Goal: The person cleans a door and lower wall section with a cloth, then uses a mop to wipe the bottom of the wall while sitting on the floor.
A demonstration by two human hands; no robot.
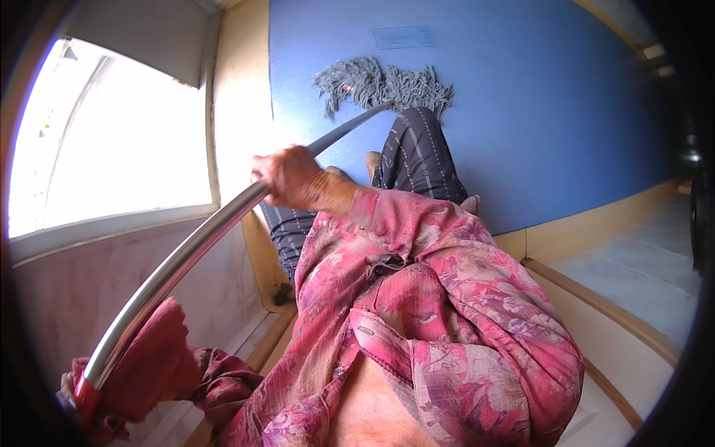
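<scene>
My right hand (293,176) reaches across my body and grips the metal handle (184,246) of a string mop partway along its length. At the lower left rim, my left hand (68,385) is at the handle's upper end, by a red grip (86,395). It is largely hidden by a dark red cloth (159,363) and the picture's dark edge, though its fingers seem closed round the handle. The grey mop head (385,86) lies spread on the blue floor (519,123) beyond my feet, its strands fanned to both sides. A small red-and-white bit (347,88) shows among them.
Left of me are a bright window opening (128,139) and a pale wall (167,268). Yellowish edging (603,223) borders the blue floor. Wood-edged steps (603,307) lie at the lower right. A faint rectangular panel (404,37) marks the floor past the mop head.
</scene>
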